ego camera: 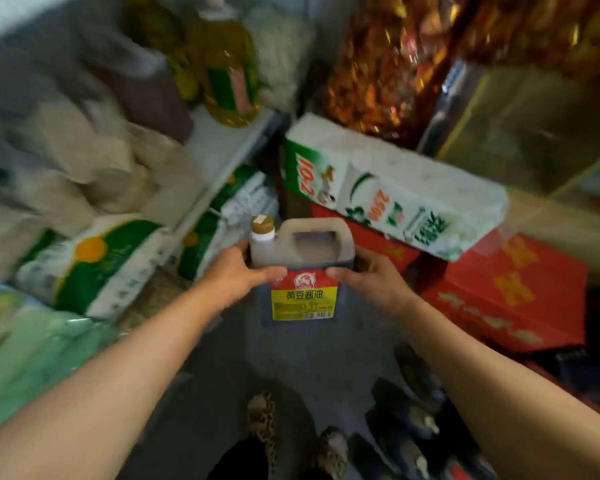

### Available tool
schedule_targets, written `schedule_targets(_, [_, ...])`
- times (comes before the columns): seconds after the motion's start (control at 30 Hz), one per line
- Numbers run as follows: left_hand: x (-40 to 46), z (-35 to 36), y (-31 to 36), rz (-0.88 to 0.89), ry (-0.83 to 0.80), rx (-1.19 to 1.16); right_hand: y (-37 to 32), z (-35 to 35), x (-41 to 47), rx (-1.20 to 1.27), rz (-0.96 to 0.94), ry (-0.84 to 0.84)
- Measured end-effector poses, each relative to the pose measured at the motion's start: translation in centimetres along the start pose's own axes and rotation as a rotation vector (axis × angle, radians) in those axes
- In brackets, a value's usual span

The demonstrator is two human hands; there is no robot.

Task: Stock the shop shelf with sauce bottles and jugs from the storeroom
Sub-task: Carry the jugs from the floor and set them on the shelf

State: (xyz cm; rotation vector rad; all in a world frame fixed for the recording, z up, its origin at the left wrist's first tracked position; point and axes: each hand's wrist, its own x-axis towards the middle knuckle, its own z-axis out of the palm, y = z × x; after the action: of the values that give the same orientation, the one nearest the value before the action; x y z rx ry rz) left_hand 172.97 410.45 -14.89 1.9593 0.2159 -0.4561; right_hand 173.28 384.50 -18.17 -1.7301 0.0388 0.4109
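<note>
Both hands are clamping a soy sauce jug (302, 271) upright at picture centre, above the floor (291, 358). The left hand (238, 275) is gripping its side at 9 o'clock, the right hand (368, 278) at 3 o'clock. Rice bags (94, 265) are lying at 9 o'clock, red cartons (513, 292) at 3 o'clock.

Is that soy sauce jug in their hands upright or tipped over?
Upright. The soy sauce jug has its cap and handle on top and its label reads level, with the left hand and right hand gripping its sides.
</note>
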Motion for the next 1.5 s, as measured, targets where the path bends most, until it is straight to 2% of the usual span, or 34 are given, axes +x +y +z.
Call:
schedule_targets(0.17, [-9.0, -10.8, 8.9, 0.130, 0.297, 0.048, -15.7, 4.0, -0.7, 0.008, -0.222, -0.136])
schedule_targets(0.3, [-15.3, -17.9, 13.9, 0.193, 0.456, 0.065, -25.9, 8.4, -1.0, -0.003, -0.370, -0.213])
schedule_targets(0.4, [-19.4, -23.1, 16.2, 0.200, 0.636, 0.083, -32.6, 12.5, -1.2, 0.013, -0.473, -0.264])
schedule_targets(0.57, [-25.2, -29.6, 17.4, 0.254, 0.838, 0.027, -40.1, 19.7, -2.1, 0.096, -0.564, -0.402])
schedule_targets(0.77, [-28.6, -35.3, 15.7, 0.226, 0.994, 0.023, -44.0, 28.5, -1.1, 0.138, -0.605, -0.533])
schedule_targets(1.03, [-29.4, -40.1, 10.4, 0.113, 1.208, -0.086, -44.5, 38.6, 2.2, 0.090, -0.584, -0.694])
schedule_targets(1.27, [-30.2, -43.0, 7.8, 0.068, 1.356, -0.162, -46.2, 44.7, 3.5, 0.045, -0.583, -0.839])
schedule_targets(1.5, [-30.4, -44.5, 6.9, 0.087, 1.448, -0.212, -47.0, 48.2, 4.2, 0.010, -0.613, -0.893])
